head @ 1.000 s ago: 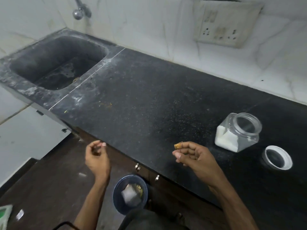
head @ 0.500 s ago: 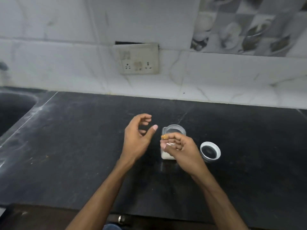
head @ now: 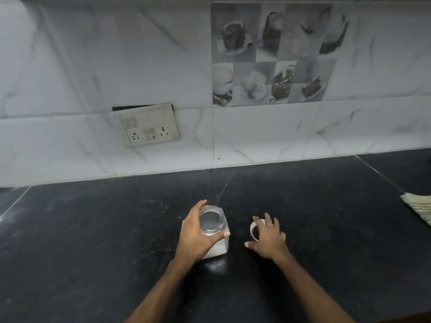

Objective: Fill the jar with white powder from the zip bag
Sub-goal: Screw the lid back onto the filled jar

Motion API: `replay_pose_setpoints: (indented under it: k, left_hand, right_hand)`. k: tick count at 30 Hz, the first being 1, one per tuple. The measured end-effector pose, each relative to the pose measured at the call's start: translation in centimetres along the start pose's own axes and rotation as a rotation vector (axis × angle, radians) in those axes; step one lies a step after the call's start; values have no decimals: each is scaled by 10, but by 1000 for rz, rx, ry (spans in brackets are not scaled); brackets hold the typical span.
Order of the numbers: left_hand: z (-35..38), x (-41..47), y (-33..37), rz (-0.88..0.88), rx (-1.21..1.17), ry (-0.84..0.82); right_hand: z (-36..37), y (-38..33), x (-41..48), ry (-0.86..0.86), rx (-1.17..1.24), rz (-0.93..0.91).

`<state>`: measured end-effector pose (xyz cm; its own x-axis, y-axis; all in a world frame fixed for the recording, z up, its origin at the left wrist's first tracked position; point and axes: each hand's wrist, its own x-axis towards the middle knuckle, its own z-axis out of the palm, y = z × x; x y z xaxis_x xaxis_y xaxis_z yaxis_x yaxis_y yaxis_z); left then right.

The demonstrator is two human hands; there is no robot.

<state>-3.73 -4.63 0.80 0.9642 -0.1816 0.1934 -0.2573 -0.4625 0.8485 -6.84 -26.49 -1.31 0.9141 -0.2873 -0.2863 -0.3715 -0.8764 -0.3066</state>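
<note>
A clear square jar (head: 215,231) with white powder in its lower part stands uncapped on the black counter (head: 93,241). My left hand (head: 194,238) grips it from the left, fingers behind it and thumb across its front. Its white lid (head: 254,229) lies upside down just to the right. My right hand (head: 268,241) is spread over the lid with straight fingers, covering its right half. No zip bag is in view.
A white tiled wall with a socket plate (head: 149,128) runs along the back of the counter. A folded patterned cloth (head: 419,206) lies at the right edge. The counter's front edge is near the bottom right corner.
The view swung from the sink and floor bin to the counter. My left hand closed round the jar; my right hand moved off the jar to the lid and opened flat.
</note>
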Motion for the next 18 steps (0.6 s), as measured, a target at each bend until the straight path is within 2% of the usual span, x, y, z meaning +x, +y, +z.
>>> replay_pose_setpoints:
  k: [2,7,11,14,18]
  left_hand:
    - [1,0,-2,-15,-46,7]
    - [6,2,-9,-32,-94,44]
    - [9,3,-13,-29,-123,59]
    - [10,3,-14,-32,-139,67]
    - [11,3,-15,-39,-162,65]
  right_hand:
    - [8,5,2,-28,-7,-4]
    - [10,2,7,136,-31,-26]
    - [8,-6,12,158,-2,13]
    - [-8,-20,11,176,236,89]
    - [-39,-52,-6,407,676,10]
